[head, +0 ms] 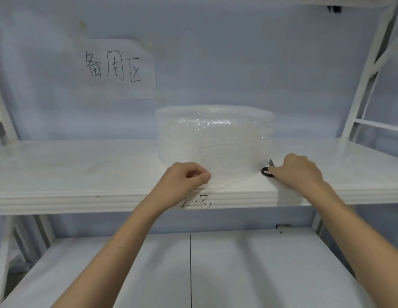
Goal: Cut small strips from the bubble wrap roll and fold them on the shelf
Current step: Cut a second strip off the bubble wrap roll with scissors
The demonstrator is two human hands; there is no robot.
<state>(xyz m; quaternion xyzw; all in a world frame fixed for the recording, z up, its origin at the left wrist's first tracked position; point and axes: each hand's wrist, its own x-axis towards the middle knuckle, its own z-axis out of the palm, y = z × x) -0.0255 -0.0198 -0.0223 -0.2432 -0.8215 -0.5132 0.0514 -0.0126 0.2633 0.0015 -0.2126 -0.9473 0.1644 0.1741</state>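
Note:
A clear bubble wrap roll (216, 136) stands on end in the middle of the white shelf (71, 174). Its loose end lies flat toward the shelf's front edge. My left hand (184, 178) pinches that loose end near the front edge, fingers closed on it. My right hand (298, 170) grips black-handled scissors (267, 170) at the roll's lower right side. One handle loop and a short blade tip show; the rest is hidden under my hand.
A paper sign (118, 67) with handwritten characters hangs on the back wall. White frame posts (367, 74) rise at the right. A lower shelf (238, 274) lies beneath, with a dark seam down its middle. "2-3" is written on the shelf's front lip.

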